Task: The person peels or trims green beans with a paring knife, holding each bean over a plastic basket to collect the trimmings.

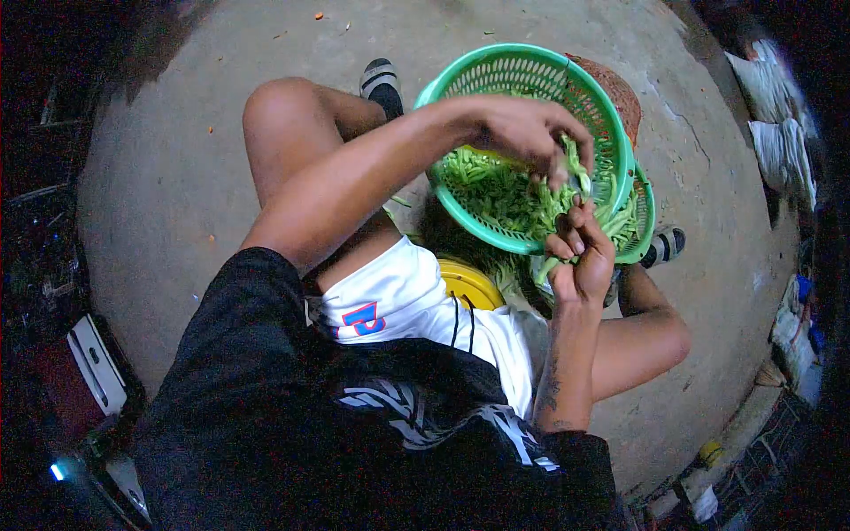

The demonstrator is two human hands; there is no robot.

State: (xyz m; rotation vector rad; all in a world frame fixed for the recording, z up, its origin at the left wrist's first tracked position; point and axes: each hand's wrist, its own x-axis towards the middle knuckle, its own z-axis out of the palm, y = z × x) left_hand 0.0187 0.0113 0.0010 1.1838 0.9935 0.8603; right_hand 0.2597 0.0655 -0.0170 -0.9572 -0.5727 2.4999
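Observation:
My left hand [527,133] reaches over the green plastic basket [450,81], fingers bent round a few cut green beans [574,159]. Just below it, palm turned up, my right hand [583,250] has its fingers curled round green beans, and a bean end sticks out near its little-finger side. A small pale, shiny sliver shows between the two hands; I cannot make out what it is. Cut green beans [500,196] lie in the basket beneath both hands. A second green basket [649,212] with more beans sits partly hidden under the first.
A yellow round plastic object [469,283] shows between my thighs. Behind the baskets is a reddish-brown textured thing [613,88]. White sacks [779,133] line the right side. A pale case [96,363] is at the left. Bits of debris dot the concrete floor [195,177].

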